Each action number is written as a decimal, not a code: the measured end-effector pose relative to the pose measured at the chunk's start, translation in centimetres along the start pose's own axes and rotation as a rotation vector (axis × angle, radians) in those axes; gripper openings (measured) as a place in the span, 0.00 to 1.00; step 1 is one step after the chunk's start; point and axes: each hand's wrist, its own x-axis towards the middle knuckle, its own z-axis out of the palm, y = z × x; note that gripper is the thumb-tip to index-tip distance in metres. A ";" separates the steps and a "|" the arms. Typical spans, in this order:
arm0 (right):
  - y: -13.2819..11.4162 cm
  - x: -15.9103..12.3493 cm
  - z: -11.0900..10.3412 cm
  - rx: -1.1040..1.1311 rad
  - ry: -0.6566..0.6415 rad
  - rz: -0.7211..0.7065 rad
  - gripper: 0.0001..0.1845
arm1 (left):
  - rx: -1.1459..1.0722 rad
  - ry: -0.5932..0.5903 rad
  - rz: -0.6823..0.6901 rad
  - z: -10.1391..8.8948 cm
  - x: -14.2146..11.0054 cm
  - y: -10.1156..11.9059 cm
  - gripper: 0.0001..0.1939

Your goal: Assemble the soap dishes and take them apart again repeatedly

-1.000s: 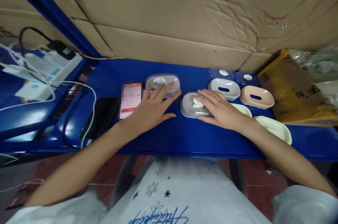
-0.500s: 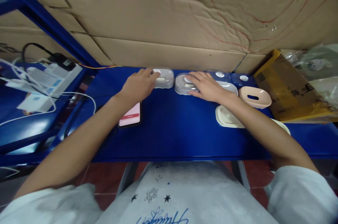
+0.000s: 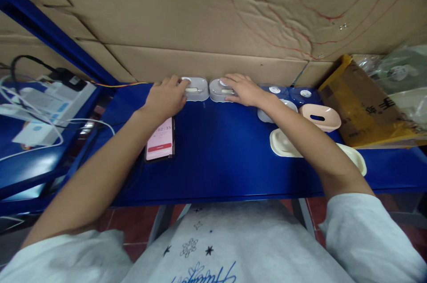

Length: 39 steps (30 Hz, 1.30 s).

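Left hand [image 3: 167, 96]: gripped outer end of left grey case [image 3: 197, 91], clear-lidded.
Right hand [image 3: 243, 89]: thumb and fingers held outer end of right grey case [image 3: 216, 91], just beside the left one.
Phone [image 3: 160, 144]: lay screen-up, partly under left forearm.
Peach slotted tray [image 3: 330, 116]: sat right of white tray [image 3: 291, 106].
Cream trays [image 3: 281, 143]: two, partly covered by right forearm.
Clear lids [image 3: 283, 93]: two, stickered, near cardboard wall [image 3: 187, 20].

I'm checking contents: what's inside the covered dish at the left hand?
In the clear-covered dish, a pale oblong shape shows. The left hand hides whatever is at the dish's left end.
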 end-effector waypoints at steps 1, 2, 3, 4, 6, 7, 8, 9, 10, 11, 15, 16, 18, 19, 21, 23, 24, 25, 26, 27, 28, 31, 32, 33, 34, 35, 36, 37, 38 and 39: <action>0.2 0.3 0.2 0.015 0.005 0.001 0.42 | 0.030 0.007 0.001 0.1 -0.2 0.3 0.27; 0.3 0.5 0.4 0.030 0.011 0.001 0.43 | 0.050 0.015 0.004 0.2 -0.4 0.7 0.28; 0.2 0.8 0.7 0.045 0.020 0.000 0.43 | 0.058 0.022 0.011 0.4 -0.6 1.2 0.30; 0.1 1.2 1.0 0.059 0.034 -0.004 0.43 | 0.053 0.029 0.023 0.4 -0.9 1.8 0.32; -0.3 1.9 1.6 0.078 0.066 -0.010 0.42 | 0.025 0.033 0.047 0.5 -1.2 3.1 0.33; -0.6 2.3 1.8 0.083 0.081 -0.010 0.42 | 0.011 0.030 0.055 0.5 -1.3 3.6 0.34; -0.9 2.7 2.0 0.088 0.087 -0.008 0.42 | -0.001 0.026 0.056 0.4 -1.4 4.1 0.34; -1.1 2.9 2.1 0.095 0.086 -0.008 0.44 | -0.009 0.024 0.053 0.3 -1.4 4.4 0.34; -1.3 3.0 2.1 0.108 0.080 -0.014 0.47 | -0.011 0.026 0.047 0.2 -1.4 4.6 0.34; -1.4 2.8 2.0 0.127 0.077 -0.028 0.50 | -0.010 0.033 0.041 0.1 -1.4 4.6 0.35; -1.2 -1.0 0.2 0.236 0.141 -0.115 0.50 | -0.025 0.010 0.116 -0.3 -2.6 4.9 0.34; -1.1 -2.7 -0.4 0.250 0.153 -0.125 0.47 | -0.050 -0.033 0.179 -0.5 -3.4 5.2 0.33; -1.0 -6.6 -1.8 0.235 0.128 -0.115 0.40 | -0.148 -0.135 0.346 -0.7 -5.5 6.4 0.33; -1.0 -8.5 -2.4 0.208 0.100 -0.099 0.36 | -0.213 -0.171 0.433 -0.9 -6.6 7.3 0.33; -1.0 -12.3 -3.6 0.151 0.052 -0.065 0.32 | -0.320 -0.216 0.595 -1.2 -8.6 9.5 0.32; -1.0 -15.3 -4.4 0.119 0.044 -0.033 0.29 | -0.380 -0.213 0.722 -1.5 -9.7 12.1 0.33; -1.0 -16.5 -4.7 0.112 0.054 -0.021 0.27 | -0.397 -0.200 0.774 -1.5 -9.7 13.3 0.34; -0.8 -17.5 -4.8 0.107 0.070 -0.009 0.26 | -0.404 -0.179 0.812 -1.4 -9.5 14.6 0.35; -0.6 -18.2 -4.9 0.100 0.088 0.003 0.25 | -0.404 -0.147 0.831 -1.2 -9.0 15.8 0.35; -0.3 -18.8 -4.9 0.089 0.105 0.019 0.25 | -0.399 -0.112 0.846 -0.9 -8.3 16.9 0.36; 0.1 -19.2 -4.7 0.074 0.116 0.043 0.25 | -0.390 -0.084 0.870 -0.5 -7.6 17.9 0.35; 1.6 -20.0 -3.8 0.034 0.110 0.115 0.27 | -0.356 -0.029 0.941 0.9 -6.1 19.9 0.31; 2.0 -20.2 -3.4 0.028 0.102 0.133 0.28 | -0.345 -0.017 0.949 1.3 -6.0 20.1 0.29; 2.5 -20.3 -3.0 0.026 0.096 0.148 0.29 | -0.335 -0.007 0.946 1.6 -6.1 20.1 0.28; 2.8 -20.5 -2.6 0.026 0.092 0.162 0.30 | -0.327 0.001 0.936 1.8 -6.3 19.9 0.26; 3.1 -20.6 -2.3 0.028 0.085 0.172 0.30 | -0.320 0.005 0.920 1.9 -6.7 19.4 0.25; 3.2 -20.6 -2.0 0.031 0.076 0.178 0.30 | -0.316 0.012 0.898 2.0 -7.2 18.6 0.24; 3.3 -20.7 -1.8 0.033 0.063 0.181 0.30 | -0.313 0.017 0.875 1.9 -7.6 17.7 0.22; 3.2 -20.6 -1.6 0.034 0.048 0.185 0.30 | -0.313 0.025 0.851 1.9 -8.1 16.6 0.20; 3.1 -20.6 -1.5 0.032 0.031 0.189 0.30 | -0.316 0.037 0.824 1.9 -8.5 15.5 0.19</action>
